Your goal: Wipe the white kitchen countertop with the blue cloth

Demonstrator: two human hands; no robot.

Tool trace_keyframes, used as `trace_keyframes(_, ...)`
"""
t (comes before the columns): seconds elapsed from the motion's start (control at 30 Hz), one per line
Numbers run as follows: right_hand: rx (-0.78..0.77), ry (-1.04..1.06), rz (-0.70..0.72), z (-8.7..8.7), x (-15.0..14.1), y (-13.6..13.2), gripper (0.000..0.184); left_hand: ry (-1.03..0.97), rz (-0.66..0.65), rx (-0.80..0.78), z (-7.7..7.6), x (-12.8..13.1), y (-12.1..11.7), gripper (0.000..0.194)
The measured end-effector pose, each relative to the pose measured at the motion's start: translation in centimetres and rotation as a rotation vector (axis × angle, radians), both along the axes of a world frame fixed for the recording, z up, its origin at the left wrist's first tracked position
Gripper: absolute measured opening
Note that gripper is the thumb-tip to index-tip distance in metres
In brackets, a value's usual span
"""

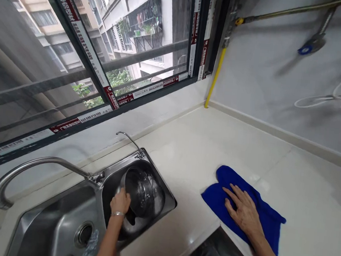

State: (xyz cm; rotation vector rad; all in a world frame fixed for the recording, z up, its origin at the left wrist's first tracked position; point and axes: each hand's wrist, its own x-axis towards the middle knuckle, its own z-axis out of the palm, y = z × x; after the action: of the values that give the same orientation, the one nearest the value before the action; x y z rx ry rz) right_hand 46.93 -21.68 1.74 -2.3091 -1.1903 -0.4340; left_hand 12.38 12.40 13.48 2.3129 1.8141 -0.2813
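A person stands at a pale kitchen counter [191, 162] beneath a window [83, 55]. The left hand [120, 203], a thin bracelet at its wrist, curls its fingers around the rim of a steel pot [143, 191] tilted on its side in the small right basin of a steel sink [59, 214]. The right hand [242, 209] lies flat and open, fingers spread, pressing on a blue cloth [267, 218] spread on the counter near its front edge, well apart from the sink. A curved tap [34, 167] arches over the larger basin. Red and white stickers with small print run along the window frame; the writing is too blurred to read. A yellow pipe [215, 78] climbs the corner wall.
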Motion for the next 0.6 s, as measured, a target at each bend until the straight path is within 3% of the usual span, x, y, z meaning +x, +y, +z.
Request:
trace_keyframes(0.17,-0.002,-0.010,-0.005,0.3,-0.1,0.2,0.045,0.053,-0.057,0.076,1.6,2.2,-0.6,0.043)
trace_keyframes(0.4,0.009,-0.039,0.010,0.1,0.0,0.1,0.044,0.134,-0.088,0.083,3.0,-1.8,1.1,0.040)
trace_keyframes(0.6,0.031,-0.056,0.019,0.0,0.1,0.2,0.044,0.178,-0.150,0.150,5.7,-4.1,1.3,0.037)
